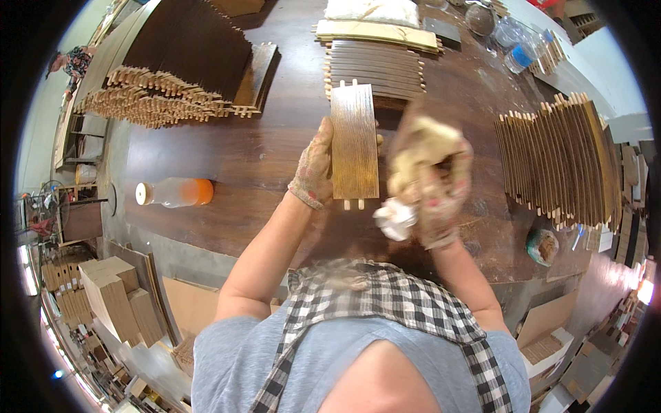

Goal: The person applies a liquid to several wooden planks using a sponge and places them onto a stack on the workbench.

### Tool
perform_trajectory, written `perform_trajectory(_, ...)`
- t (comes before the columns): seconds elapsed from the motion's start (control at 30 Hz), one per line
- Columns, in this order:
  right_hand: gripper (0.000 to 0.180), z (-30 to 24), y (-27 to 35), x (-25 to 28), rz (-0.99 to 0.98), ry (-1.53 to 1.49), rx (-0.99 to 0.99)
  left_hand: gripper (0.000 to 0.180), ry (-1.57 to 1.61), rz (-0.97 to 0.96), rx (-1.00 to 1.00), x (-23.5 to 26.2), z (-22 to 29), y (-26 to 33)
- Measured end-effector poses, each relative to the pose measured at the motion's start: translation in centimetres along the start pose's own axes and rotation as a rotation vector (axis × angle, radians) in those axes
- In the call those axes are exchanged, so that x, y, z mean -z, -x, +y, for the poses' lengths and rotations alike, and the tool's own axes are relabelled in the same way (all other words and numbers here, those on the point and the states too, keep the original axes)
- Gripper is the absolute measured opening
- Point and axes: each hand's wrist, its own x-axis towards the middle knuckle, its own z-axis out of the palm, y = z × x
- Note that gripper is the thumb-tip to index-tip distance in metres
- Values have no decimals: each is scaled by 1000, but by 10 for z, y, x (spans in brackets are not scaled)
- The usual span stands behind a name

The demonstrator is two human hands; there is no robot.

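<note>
My left hand [315, 168], in a stained work glove, grips a brown wooden board [354, 144] by its long edges, fingertips showing on the far side. Pale dowels stick out of both short ends of the board, and its face looks glossy. Just right of it, my gloved right hand [444, 186] is closed around a yellowish rag [427, 148], smeared by motion. A white crumpled piece [396, 219] hangs below that hand; I cannot tell whether it belongs to the rag. Behind the board lies a row of dark dowelled slats [375, 65].
Tall stacks of dowelled boards stand at the left [186, 55] and right [558, 162] of the brown table [255, 155]. An orange-and-clear bottle [175, 193] lies at the left. A small round container [542, 246] sits near the right front edge. Plastic bottles [518, 58] are at the back right.
</note>
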Motion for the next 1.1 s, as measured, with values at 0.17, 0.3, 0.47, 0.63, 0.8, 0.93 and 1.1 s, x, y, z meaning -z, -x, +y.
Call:
perform_trajectory(0.17, 49, 10, 2, 62, 42, 229, -57, 43, -496, 369, -204, 14, 21, 17)
perform_trajectory(0.3, 45, 18, 24, 57, 45, 177, -170, 35, -1173, 594, -565, 70, 32, 22)
perform_trajectory(0.47, 47, 16, 23, 49, 2, 68, -305, 53, -2064, 581, -567, 105, 19, 48)
perform_trajectory(0.63, 51, 29, 22, 50, -53, 247, -209, 92, -2337, 594, -189, 43, -6, 67)
perform_trajectory(0.8, 50, 31, 25, 43, -86, 213, -221, 76, -2217, 670, -453, 59, 30, 45)
perform_trajectory(0.93, 51, 30, 19, 45, -76, 214, -236, 66, -2358, 760, -751, 56, 98, -1)
perform_trajectory(1.1, 54, 37, 20, 47, -40, 114, -233, 60, -2544, 951, -481, 80, 150, -58)
